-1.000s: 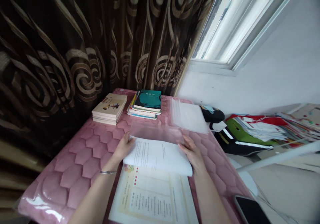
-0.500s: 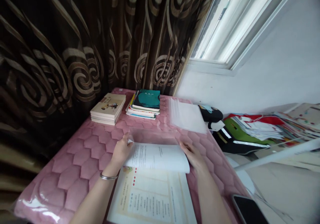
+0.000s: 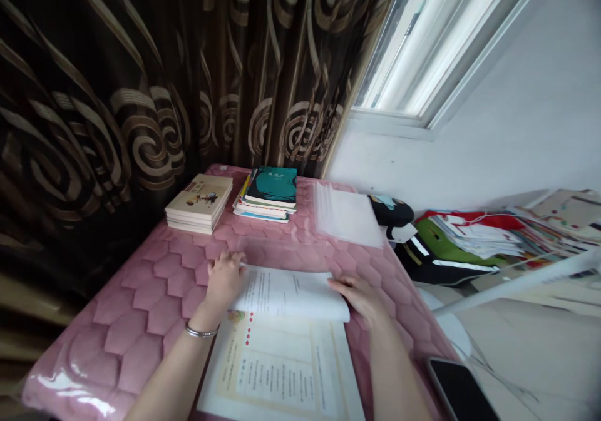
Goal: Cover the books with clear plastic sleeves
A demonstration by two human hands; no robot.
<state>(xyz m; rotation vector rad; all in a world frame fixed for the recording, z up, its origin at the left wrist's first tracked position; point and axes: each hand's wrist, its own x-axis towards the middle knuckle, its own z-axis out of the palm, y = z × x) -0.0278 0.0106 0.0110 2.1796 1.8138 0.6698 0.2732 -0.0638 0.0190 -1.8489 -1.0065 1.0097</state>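
A white printed sheet (image 3: 291, 293) lies on the pink quilted table cover (image 3: 154, 296), its far part under a clear plastic sleeve (image 3: 282, 255). My left hand (image 3: 224, 277) rests at the sheet's left edge, fingers curled against the sleeve's corner. My right hand (image 3: 359, 296) lies at the sheet's right edge with fingers extended along it. A larger printed page with coloured dots (image 3: 282, 365) lies under the sheet, nearer me.
Two book stacks stand at the far side: a beige one (image 3: 200, 202) and one topped by a teal cover (image 3: 270, 192). More clear sleeves (image 3: 345, 214) lie to the right. A black phone (image 3: 462, 390) sits at the near right corner. Piled papers and bags (image 3: 469, 239) lie beyond the table's right edge.
The white sheet has slid farther away from me into the clear sleeve, showing less of its length. Both hands have followed it forward.
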